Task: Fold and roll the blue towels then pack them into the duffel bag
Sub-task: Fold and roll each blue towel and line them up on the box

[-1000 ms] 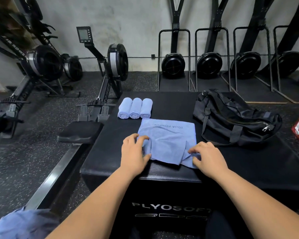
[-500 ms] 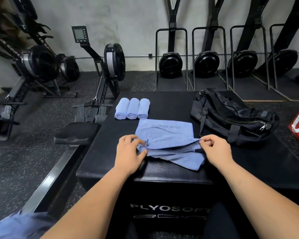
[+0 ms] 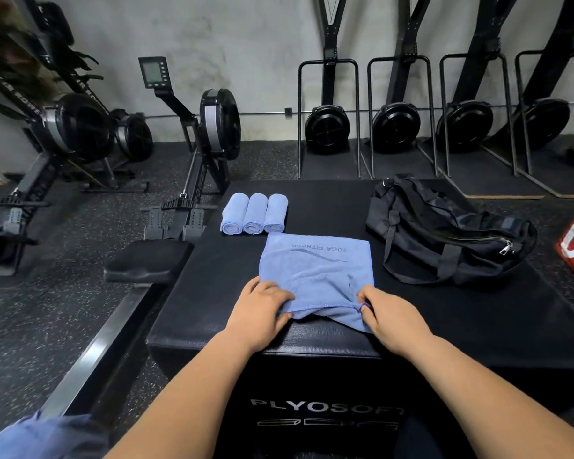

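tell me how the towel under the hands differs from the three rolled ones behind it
The flat towel lies spread out, lettering showing; the rolled towels are tight cylinders, no lettering visible. The left hand and right hand grip the flat towel's near edge; the rolled towels sit untouched, side by side. Both are blue, on the black box.

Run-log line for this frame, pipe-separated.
flat towel: near edge lifted | left hand: grips near-left edge | right hand: pinches near-right edge | rolled towels: three, behind | duffel bag: untouched, right
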